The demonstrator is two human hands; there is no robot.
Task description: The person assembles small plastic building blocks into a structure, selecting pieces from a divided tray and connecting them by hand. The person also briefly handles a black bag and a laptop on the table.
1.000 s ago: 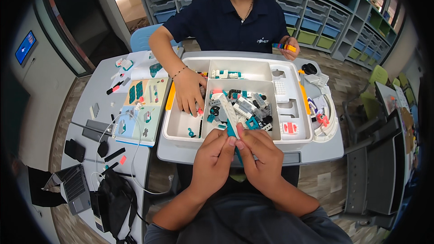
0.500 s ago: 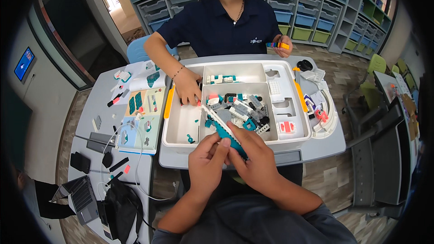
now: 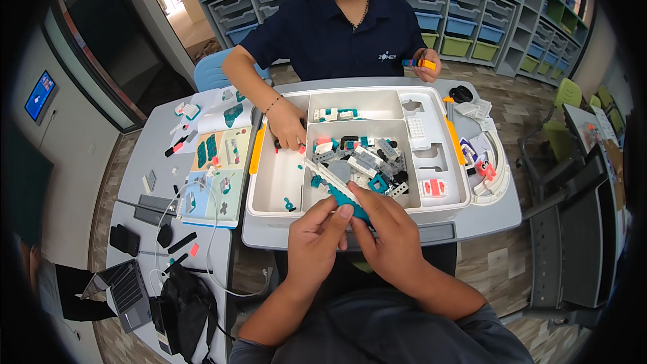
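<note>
Between my two hands is a long building-brick assembly (image 3: 348, 197), teal with a white strip along its edge, tilted over the near side of a white storage tray (image 3: 275, 210). My left hand (image 3: 318, 234) pinches it from the left, thumb pressed against it. From the right, the fingers of my right hand (image 3: 385, 229) close on the same piece. Loose grey, white and teal bricks (image 3: 371, 162) fill the tray's middle compartment, just beyond my fingers. Across the table, a person's hand (image 3: 286, 125) reaches into the left compartment, while their other hand (image 3: 427, 69) holds a small multicoloured brick stack (image 3: 419, 63).
Left of the tray lies an open instruction booklet (image 3: 216, 168). A white cable (image 3: 214, 243), a black bag (image 3: 185, 303) and a laptop (image 3: 121, 293) occupy the near left table. White curved track pieces (image 3: 497, 175) sit to the tray's right.
The assembly has turned slightly in my fingers, so its teal side looks shorter. The other person's hand has shifted within the left compartment. The whole view has moved a little.
</note>
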